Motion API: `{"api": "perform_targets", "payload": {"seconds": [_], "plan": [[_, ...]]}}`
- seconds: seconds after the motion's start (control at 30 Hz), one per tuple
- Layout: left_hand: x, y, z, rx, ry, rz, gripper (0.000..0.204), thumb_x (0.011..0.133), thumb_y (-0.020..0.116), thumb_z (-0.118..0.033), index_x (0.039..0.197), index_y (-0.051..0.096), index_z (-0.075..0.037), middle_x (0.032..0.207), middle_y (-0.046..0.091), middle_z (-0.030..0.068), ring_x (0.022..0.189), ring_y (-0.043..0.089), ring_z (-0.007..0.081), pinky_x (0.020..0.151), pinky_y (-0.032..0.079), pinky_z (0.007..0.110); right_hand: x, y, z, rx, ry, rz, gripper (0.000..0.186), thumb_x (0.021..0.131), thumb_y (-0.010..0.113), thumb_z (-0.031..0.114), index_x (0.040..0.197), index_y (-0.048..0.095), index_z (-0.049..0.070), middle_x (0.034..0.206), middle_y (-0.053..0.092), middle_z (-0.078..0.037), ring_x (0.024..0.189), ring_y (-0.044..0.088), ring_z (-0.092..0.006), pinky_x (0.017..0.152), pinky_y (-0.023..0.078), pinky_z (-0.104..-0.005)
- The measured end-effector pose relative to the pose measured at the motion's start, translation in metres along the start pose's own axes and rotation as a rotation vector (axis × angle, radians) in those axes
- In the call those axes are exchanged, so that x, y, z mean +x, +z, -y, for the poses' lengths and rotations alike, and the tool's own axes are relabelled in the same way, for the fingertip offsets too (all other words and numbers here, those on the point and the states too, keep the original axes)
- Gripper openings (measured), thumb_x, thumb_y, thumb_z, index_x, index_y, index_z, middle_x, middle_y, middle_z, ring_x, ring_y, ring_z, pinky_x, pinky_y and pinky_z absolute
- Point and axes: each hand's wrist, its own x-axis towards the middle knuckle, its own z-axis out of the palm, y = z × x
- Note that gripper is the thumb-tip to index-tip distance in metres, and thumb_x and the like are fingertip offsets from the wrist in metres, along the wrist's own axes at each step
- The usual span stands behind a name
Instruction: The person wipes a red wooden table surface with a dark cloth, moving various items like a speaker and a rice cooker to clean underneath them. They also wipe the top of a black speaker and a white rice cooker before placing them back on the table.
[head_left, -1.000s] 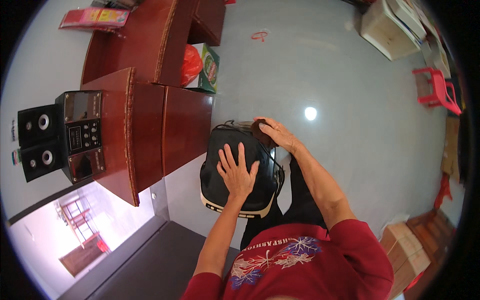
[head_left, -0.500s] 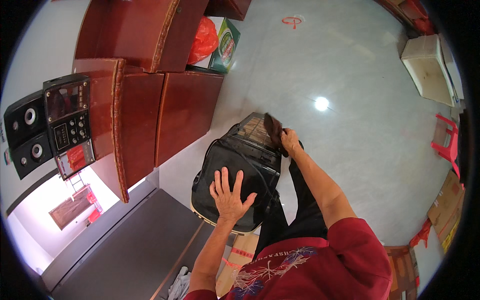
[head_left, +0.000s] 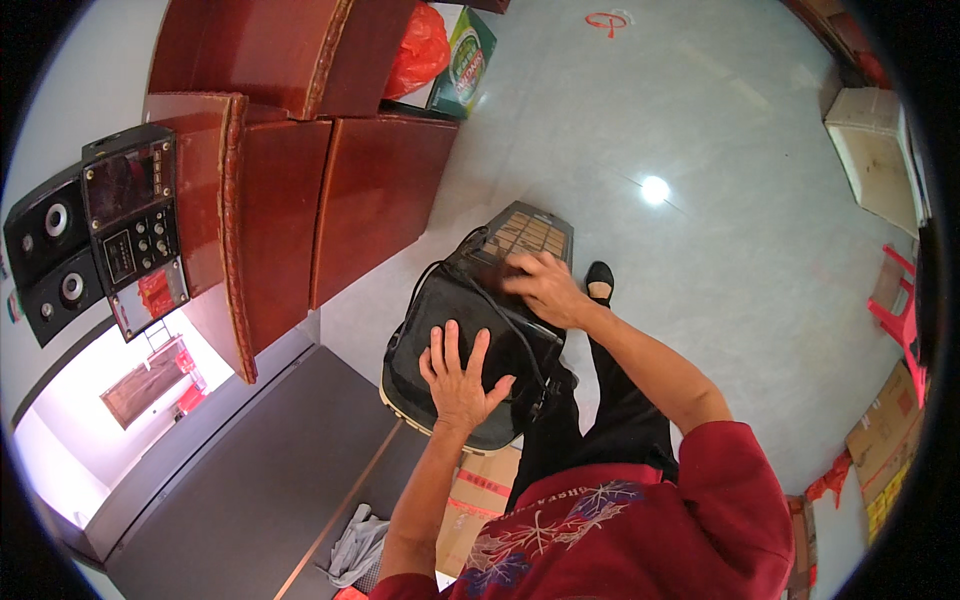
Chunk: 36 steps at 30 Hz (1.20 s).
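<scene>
A black box-like appliance (head_left: pixel 425 315) with rounded corners and a pale rim stands before me. My left hand (head_left: pixel 462 388) lies flat on its dark top, fingers spread. A tan grid panel (head_left: pixel 528 235) shows at its far end. Over the near side of that panel, my right hand (head_left: pixel 550 290) bends its fingers round a dark brown cloth (head_left: pixel 490 272), mostly hidden and blurred by motion. A black cable (head_left: pixel 510 322) runs across the top, between my two hands.
Reddish-brown wooden cabinets (head_left: pixel 375 200) stand to the left, with a black audio unit (head_left: pixel 135 230) beyond. A dark flat surface (head_left: pixel 260 480) lies at lower left, with a grey cloth (head_left: pixel 357 545) on it. Right: a white foam box (head_left: pixel 870 150) and a red stool (head_left: pixel 890 305).
My right hand has moved left with the brown cloth, from the far right corner to the near side of the grid panel. My left hand stays flat on the top.
</scene>
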Motion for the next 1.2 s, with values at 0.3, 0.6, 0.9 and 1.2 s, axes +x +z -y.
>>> {"api": "perform_targets", "payload": {"seconds": [0.3, 0.6, 0.9, 1.2], "plan": [[0.001, 0.003, -0.002, 0.002, 0.024, 0.0, 0.07, 0.085, 0.051, -0.058, 0.141, 0.041, -0.017, 0.149, 0.027, 0.0236, 0.135, 0.026, 0.043, 0.099, 0.025, 0.057, -0.007, -0.024, -0.007, 0.261, 0.306, -0.088, 0.028, 0.08, 0.056, 0.004, 0.105, 0.067, 0.009, 0.089, 0.062, -0.013, 0.091, 0.059, -0.0298, 0.088, 0.046, -0.0363], [0.005, 0.0, -0.003, 0.011, 0.037, 0.019, 0.069, 0.087, 0.049, -0.059, 0.141, 0.041, -0.016, 0.149, 0.028, 0.0245, 0.135, 0.026, 0.0431, 0.099, 0.025, 0.057, 0.069, -0.004, -0.016, 0.18, -0.114, -0.01, 0.032, 0.085, 0.06, 0.015, 0.117, 0.061, 0.014, 0.117, 0.052, -0.014, 0.112, 0.051, -0.033, 0.094, 0.044, -0.0407], [0.0, 0.004, -0.002, 0.005, 0.026, 0.027, 0.072, 0.085, 0.052, -0.057, 0.142, 0.039, -0.016, 0.149, 0.026, 0.0258, 0.136, 0.024, 0.0431, 0.101, 0.021, 0.057, 0.027, -0.073, -0.01, -0.086, 0.042, 0.424, 0.034, 0.07, 0.068, 0.019, 0.1, 0.06, 0.006, 0.095, 0.063, -0.015, 0.098, 0.06, -0.0318, 0.084, 0.047, -0.0422], [0.002, 0.005, 0.0, 0.028, 0.041, 0.041, 0.073, 0.085, 0.05, -0.059, 0.142, 0.039, -0.014, 0.149, 0.026, 0.0265, 0.136, 0.024, 0.0441, 0.102, 0.021, 0.057, 0.081, -0.023, 0.003, 0.428, 0.038, 0.14, 0.061, 0.071, 0.07, 0.033, 0.122, 0.049, 0.006, 0.11, 0.059, -0.021, 0.107, 0.056, -0.0364, 0.09, 0.045, -0.044]]}}
